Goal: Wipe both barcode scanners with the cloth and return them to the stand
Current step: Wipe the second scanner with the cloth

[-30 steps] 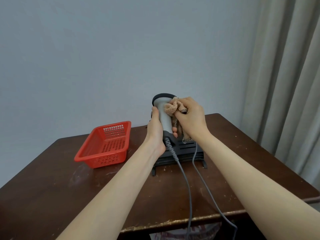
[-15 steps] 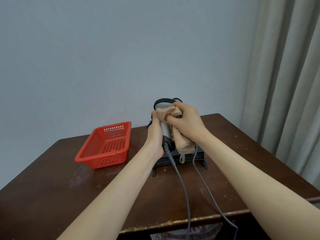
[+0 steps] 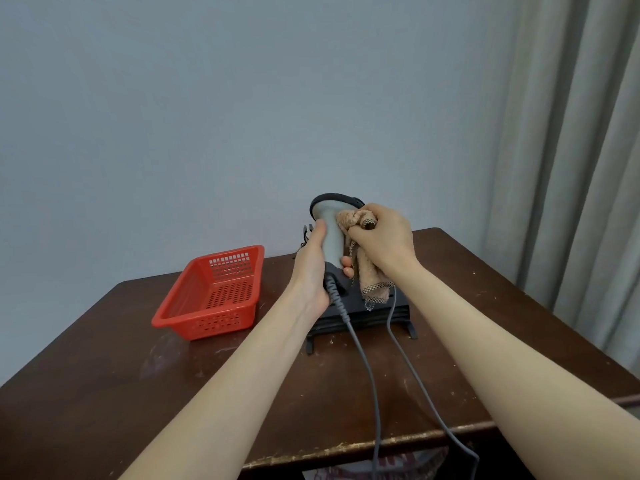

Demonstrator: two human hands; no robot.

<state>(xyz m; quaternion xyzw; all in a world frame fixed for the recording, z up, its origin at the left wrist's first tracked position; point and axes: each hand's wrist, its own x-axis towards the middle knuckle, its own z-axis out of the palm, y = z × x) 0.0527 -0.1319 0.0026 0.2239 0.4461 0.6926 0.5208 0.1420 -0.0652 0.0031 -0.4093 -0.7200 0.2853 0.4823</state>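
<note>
Left hand (image 3: pixel 313 271) grips the upright grey scanner (image 3: pixel 331 237); right hand (image 3: pixel 384 239) presses a bunched tan cloth (image 3: pixel 360 258) against it.

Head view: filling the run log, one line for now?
left hand: grips scanner | right hand: holds cloth against scanner | stand: behind scanner

Part of the scanner (image 3: pixel 331 237) is hiding under cloth (image 3: pixel 372 275) and right hand (image 3: pixel 384 237), part of the stand (image 3: pixel 381 315) behind left hand (image 3: pixel 311 275). Both cables (image 3: pixel 376 393) are running off-frame below.
</note>
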